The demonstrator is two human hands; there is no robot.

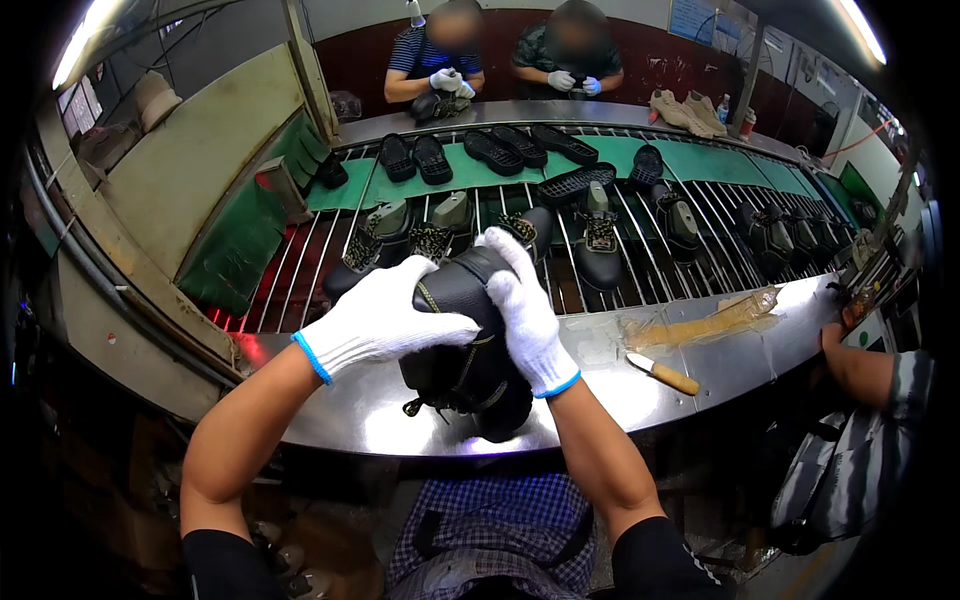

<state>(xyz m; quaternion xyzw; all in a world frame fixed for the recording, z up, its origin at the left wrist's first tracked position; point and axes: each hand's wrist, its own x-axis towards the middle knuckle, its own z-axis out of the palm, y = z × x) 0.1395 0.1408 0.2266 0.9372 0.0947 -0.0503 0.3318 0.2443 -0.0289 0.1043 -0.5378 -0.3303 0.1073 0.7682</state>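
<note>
Between my gloved hands is a black leather shoe (pixel 465 365) with yellow stitching, held over the near metal ledge. Its laces hang at the lower left side. My left hand (pixel 395 315), in a white knitted glove with a blue cuff, wraps the shoe's left side with the thumb across it. On the other side, my right hand (pixel 525 320) presses against the shoe, its fingers reaching up along the far end. Part of the shoe is hidden behind the gloves. To the right of it, a knife (pixel 665 374) with a wooden handle lies on the ledge.
Beyond the ledge runs a rack of metal rods carrying several black shoes (pixel 598 245) and, on a green strip (pixel 455 185), several black soles (pixel 490 153). Brown tape (pixel 705 322) covers part of the ledge (pixel 610 345). Two gloved people work opposite; another person's arm (pixel 858 368) rests at right.
</note>
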